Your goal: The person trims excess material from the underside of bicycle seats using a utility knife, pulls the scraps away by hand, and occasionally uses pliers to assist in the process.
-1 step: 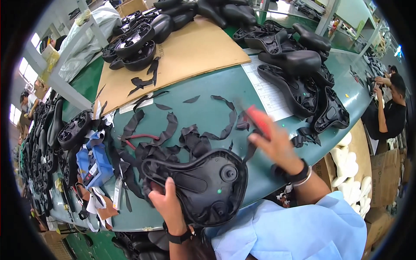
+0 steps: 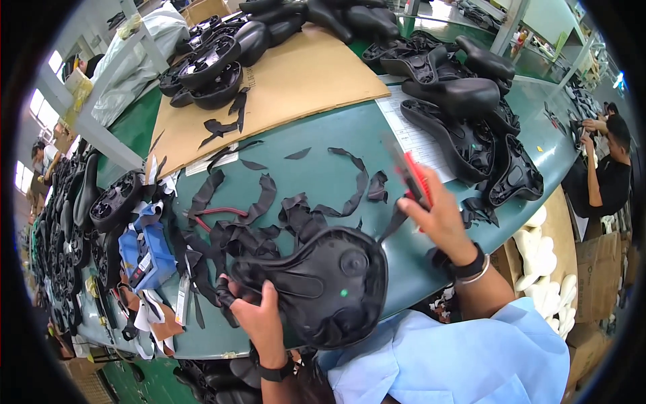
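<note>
A black bicycle saddle (image 2: 326,313) lies underside up near the bench's front edge, its narrow nose to the left. My left hand (image 2: 259,322) is closed around the nose, thumb on the inner side and fingers partly hidden beneath. Off the saddle's right side, my right hand (image 2: 441,219) grips a red utility knife (image 2: 416,180), its blade end slanting up and away. A thin black strip (image 2: 393,222) runs from near my right thumb down to the saddle's rim. Black trimmings (image 2: 303,219) are strewn just beyond the saddle, with red-handled pliers (image 2: 222,211) among them.
More saddles (image 2: 457,138) are piled at the right rear, and others (image 2: 212,67) sit on a cardboard sheet (image 2: 289,101). A blue bin (image 2: 151,256) stands at the left. White foam-like pieces (image 2: 538,262) fill a box at the right. A person (image 2: 609,168) sits beyond the bench.
My right hand and the knife have shifted slightly right and show more sharply. The saddle has tilted a little in my left hand.
</note>
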Available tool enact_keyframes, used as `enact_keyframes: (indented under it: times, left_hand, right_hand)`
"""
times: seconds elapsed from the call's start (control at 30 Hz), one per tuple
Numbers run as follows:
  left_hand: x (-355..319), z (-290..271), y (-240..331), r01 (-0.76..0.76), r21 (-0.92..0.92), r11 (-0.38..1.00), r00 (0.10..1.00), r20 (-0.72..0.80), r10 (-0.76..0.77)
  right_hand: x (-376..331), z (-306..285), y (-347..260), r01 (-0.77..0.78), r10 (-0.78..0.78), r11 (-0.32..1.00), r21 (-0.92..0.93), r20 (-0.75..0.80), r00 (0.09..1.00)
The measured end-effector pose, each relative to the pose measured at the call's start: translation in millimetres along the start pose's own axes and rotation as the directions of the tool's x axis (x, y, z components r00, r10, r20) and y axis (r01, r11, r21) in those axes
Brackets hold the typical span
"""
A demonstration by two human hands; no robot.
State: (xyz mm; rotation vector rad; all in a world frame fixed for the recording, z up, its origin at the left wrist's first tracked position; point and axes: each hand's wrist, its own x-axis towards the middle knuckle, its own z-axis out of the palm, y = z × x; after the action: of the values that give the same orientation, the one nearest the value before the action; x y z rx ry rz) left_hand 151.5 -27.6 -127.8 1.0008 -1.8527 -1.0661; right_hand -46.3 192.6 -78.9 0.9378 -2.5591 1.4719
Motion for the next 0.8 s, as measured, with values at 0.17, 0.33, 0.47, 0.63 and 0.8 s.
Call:
enact_keyframes:
  times: [0.17, 0.33, 0.47, 0.63, 0.8]
  left_hand:
    - [10.1, 22.3, 84.9, -0.645, 0.159, 0.747, 0.623, 0.675, 0.394]
    - [24.7, 77.8, 55.3, -0.717, -0.008, 0.697, 0.489, 0.707, 0.511]
    - [24.0, 71.2, 70.8, -0.299, -0.107, 0.948, 0.525, 0.812, 0.257]
    - [24.3, 70.4, 73.7, 0.079, -0.158, 0.984, 0.647, 0.759, 0.07]
    - [29.2, 61.1, 77.3, 0.512, -0.426, 0.746, 0.631, 0.776, 0.01]
  right_hand:
    - [-12.3, 11.0, -44.7, -0.312, 0.218, 0.849, 0.426, 0.256, 0.942]
    - [-22.2, 5.2, -34.6, -0.021, -0.047, 0.977, 0.211, 0.314, 0.948]
    - [-34.8, -33.8, -0.2, 0.23, -0.166, 0.967, -0.113, 0.407, 0.898]
    - [-45.1, -21.0, -11.2, 0.371, -0.093, 0.826, -0.424, 0.546, 0.832]
    - [-83.4, -17.9, -34.7, 0.181, 0.107, 0.847, -0.5, 0.493, 0.863]
